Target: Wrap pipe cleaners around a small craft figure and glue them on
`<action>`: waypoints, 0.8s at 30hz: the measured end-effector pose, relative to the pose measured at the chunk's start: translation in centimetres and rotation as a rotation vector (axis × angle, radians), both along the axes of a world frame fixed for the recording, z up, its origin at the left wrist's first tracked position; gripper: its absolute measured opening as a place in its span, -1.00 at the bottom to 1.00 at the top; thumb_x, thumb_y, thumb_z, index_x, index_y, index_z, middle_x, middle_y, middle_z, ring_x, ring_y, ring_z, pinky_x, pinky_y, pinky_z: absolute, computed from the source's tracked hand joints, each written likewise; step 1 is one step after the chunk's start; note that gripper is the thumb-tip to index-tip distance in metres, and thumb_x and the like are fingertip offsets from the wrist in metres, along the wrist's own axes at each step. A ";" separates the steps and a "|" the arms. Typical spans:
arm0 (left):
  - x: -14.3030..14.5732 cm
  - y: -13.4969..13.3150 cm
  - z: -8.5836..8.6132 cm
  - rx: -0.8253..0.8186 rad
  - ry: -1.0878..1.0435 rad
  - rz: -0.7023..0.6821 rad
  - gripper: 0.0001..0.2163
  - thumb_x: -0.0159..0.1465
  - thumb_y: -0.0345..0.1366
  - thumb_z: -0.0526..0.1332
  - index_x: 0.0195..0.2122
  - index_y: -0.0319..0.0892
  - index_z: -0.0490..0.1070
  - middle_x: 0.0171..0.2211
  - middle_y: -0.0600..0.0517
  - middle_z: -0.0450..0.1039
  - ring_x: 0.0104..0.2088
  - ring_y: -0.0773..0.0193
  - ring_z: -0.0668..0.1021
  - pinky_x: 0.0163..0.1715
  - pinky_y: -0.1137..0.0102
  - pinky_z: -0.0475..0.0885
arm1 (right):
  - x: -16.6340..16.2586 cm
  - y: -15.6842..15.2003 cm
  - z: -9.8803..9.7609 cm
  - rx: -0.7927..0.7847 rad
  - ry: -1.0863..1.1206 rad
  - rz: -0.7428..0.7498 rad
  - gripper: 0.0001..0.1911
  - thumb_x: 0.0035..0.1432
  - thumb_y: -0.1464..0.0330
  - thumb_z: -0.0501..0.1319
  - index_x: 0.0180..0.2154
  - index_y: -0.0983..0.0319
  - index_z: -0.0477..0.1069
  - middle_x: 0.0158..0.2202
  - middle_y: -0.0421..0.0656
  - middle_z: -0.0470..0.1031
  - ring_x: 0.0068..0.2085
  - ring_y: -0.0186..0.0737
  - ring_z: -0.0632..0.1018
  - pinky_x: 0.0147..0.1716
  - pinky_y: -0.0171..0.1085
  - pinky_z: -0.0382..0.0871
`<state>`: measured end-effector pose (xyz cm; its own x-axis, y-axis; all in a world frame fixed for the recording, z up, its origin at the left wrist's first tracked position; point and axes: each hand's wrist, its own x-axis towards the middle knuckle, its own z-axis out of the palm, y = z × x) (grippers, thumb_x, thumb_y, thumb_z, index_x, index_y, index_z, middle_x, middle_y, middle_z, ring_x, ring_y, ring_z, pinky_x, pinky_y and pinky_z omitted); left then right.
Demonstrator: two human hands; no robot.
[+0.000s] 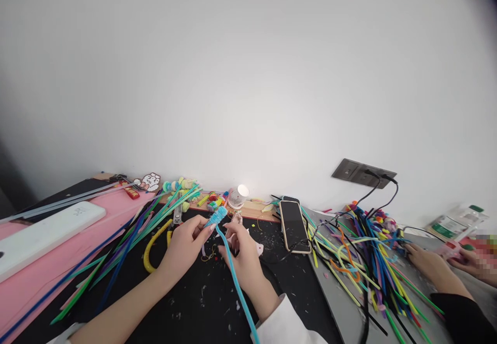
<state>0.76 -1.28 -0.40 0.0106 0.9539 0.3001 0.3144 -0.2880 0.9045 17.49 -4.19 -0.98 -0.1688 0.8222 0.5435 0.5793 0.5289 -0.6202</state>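
Observation:
My left hand (pixel 190 238) pinches a light-blue fuzzy pipe cleaner (pixel 219 214), wound into a tight coil at its top end. From the coil, its long straight tail runs down toward the lower edge, passing in front of my right hand (pixel 243 256). That hand sits just right of the coil, thumb and fingers curved but apart, and seems to grip nothing. A pale pink object (pixel 259 249) is partly hidden behind it. Scissors with yellow handles (pixel 149 253) lie left of my left hand, partly covered by it.
Loose pipe cleaners (pixel 128 251) spread at left over a pink board beside a long white device (pixel 54 232). A paper cup (pixel 238 196) and a phone (pixel 295 227) stand near the wall. At right, a co-worker's hand (pixel 430 266) reaches beside a pipe-cleaner heap (pixel 382 266) and black cables.

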 end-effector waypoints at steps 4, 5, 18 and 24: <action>0.1 0.1 -0.5 0.015 0.000 -0.052 -0.79 0.17 -0.11 0.21 -0.51 -0.10 0.39 -0.62 0.13 0.30 -0.59 0.28 0.32 -0.53 0.42 0.16 | -0.3 -0.7 0.2 0.094 -0.015 0.012 -0.74 0.09 0.34 0.21 -0.13 0.20 0.40 -0.40 -0.20 0.43 -0.46 -0.27 0.40 -0.45 -0.34 0.28; 0.2 0.1 -0.5 0.016 0.002 -0.063 -0.79 0.17 -0.11 0.20 -0.50 -0.10 0.39 -0.62 0.14 0.30 -0.59 0.28 0.32 -0.53 0.43 0.15 | -0.3 -0.8 0.3 0.099 0.006 -0.009 -0.79 0.10 0.35 0.18 -0.17 0.21 0.40 -0.44 -0.21 0.41 -0.49 -0.28 0.39 -0.47 -0.34 0.27; 0.1 0.1 -0.3 -0.158 -0.175 -0.148 -0.70 0.19 -0.01 0.20 -0.49 -0.13 0.32 -0.62 0.16 0.24 -0.57 0.31 0.33 -0.53 0.45 0.20 | -0.2 -0.3 0.3 -0.042 0.144 -0.152 -0.70 0.22 0.32 0.04 -0.53 0.24 0.35 -0.60 -0.25 0.32 -0.54 -0.34 0.33 -0.51 -0.38 0.17; 0.2 0.5 -0.3 -0.268 -0.391 -0.231 -0.65 0.15 0.04 0.25 -0.49 -0.18 0.39 -0.61 0.14 0.28 -0.60 0.38 0.25 -0.56 0.47 0.13 | -0.2 0.1 0.1 -0.150 0.284 -0.121 -0.62 0.24 0.20 0.05 -0.52 0.27 0.39 -0.63 -0.25 0.31 -0.56 -0.35 0.32 -0.51 -0.38 0.17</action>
